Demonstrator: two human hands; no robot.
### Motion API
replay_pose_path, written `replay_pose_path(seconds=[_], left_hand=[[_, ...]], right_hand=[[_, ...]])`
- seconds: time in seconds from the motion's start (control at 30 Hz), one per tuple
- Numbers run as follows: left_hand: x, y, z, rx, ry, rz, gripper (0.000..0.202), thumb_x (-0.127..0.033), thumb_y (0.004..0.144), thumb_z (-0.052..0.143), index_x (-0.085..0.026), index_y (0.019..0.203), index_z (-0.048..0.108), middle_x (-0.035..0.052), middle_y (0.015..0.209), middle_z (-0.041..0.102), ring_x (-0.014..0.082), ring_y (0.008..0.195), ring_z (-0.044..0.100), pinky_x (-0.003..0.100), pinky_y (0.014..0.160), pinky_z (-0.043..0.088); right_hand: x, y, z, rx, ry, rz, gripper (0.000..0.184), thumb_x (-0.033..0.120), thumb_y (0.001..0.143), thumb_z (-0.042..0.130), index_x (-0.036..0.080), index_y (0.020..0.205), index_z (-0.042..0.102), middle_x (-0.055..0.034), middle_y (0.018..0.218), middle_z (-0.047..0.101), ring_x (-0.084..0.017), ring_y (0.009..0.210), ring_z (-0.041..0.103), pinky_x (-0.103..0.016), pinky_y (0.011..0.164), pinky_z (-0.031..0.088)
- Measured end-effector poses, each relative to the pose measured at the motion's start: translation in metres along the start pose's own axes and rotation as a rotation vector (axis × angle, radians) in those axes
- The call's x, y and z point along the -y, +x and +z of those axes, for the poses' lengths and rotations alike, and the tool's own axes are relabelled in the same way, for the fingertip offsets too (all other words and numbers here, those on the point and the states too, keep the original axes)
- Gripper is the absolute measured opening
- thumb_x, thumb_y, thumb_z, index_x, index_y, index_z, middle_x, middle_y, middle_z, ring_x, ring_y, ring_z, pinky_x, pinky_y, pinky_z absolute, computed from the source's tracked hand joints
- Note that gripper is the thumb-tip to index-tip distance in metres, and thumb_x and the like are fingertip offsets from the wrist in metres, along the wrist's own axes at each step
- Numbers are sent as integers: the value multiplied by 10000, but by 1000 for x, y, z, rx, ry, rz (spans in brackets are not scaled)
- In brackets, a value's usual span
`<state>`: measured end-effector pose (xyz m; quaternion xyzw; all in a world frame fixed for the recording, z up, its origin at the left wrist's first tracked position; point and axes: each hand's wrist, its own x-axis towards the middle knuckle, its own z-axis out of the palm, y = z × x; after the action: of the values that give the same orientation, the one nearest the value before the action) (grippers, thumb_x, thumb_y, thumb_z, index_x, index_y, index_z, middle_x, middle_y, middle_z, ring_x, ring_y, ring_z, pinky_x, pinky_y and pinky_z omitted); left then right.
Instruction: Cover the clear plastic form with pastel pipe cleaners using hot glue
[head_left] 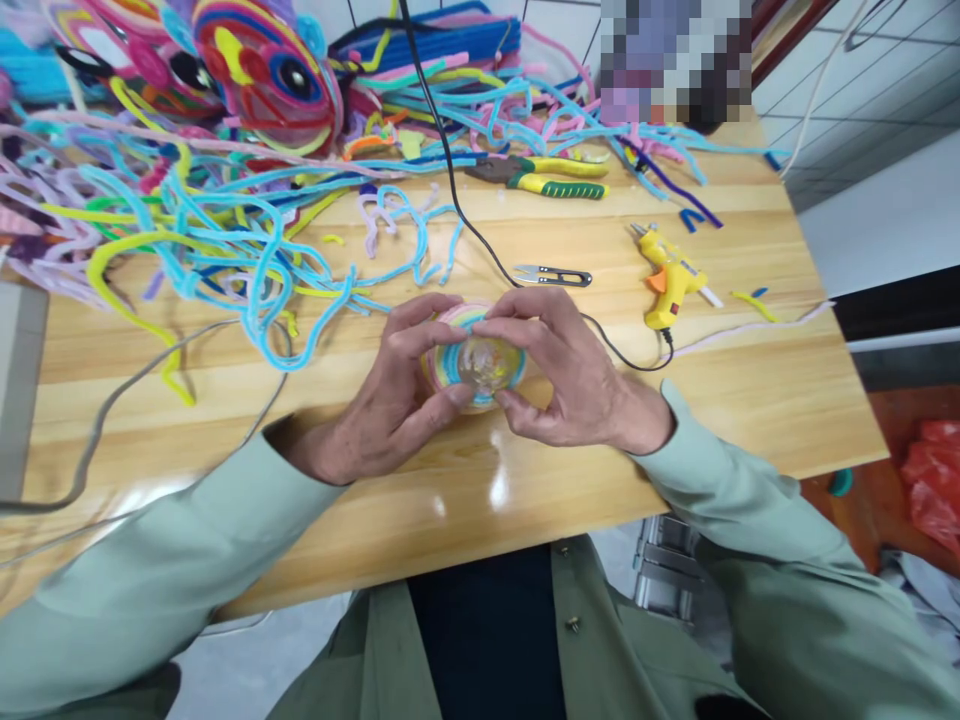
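Note:
Both hands hold a small round piece [488, 364] over the front part of the table. It has a clear, shiny centre ringed by blue, yellow and pink fuzzy pipe cleaner. My left hand [401, 385] grips its left side between thumb and fingers. On the opposite side, my right hand [562, 370] pinches the rim with thumb and fingertips. The underside is hidden from me. Just beyond the right hand lie black-handled thread snips [553, 276]. A yellow hot glue gun [667, 280] rests on its side farther right.
Pliers [551, 178] with yellow-green handles lie at the back. Tangled blue pipe cleaners [277, 250] and other colours cover the back left, near colourful mask-like faces [266, 75]. A black cord [450, 150] crosses the table [420, 520]. A grey cable [105, 410] runs along the left.

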<state>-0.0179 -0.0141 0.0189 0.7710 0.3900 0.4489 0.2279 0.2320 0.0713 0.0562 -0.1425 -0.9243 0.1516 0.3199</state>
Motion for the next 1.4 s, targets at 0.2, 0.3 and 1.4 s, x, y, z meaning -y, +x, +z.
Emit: replay_pose_path(seconds=[0.2,0.3,1.4], left_hand=[[-3,-1,1,-11,3,-17,432,-451,1183,596,-336,1579,464,121,1635,490,324,1587,502,646,1327,528],[-4,-1,1,9,11,-48,410,-456,1189,570,-348,1570,462,85,1643,483,321,1603,493,620,1354,524],[5,-3,6,-77,17,36,393,-377,1125,725,-335,1454,513,77,1632,532,295,1586,566,536,1295,569]], right_hand=[[-1,0,-1,11,-2,-16,630,338,980,672,264,1574,473,-143,1392,652,-321,1283,702,-574,1032,681],[0,0,0,12,6,-13,659,334,986,665,279,1603,441,-140,1396,649,-319,1278,689,-564,1027,672],[-4,-2,0,37,54,-3,663,324,948,667,273,1584,487,-136,1429,635,-337,1301,666,-572,1025,635]])
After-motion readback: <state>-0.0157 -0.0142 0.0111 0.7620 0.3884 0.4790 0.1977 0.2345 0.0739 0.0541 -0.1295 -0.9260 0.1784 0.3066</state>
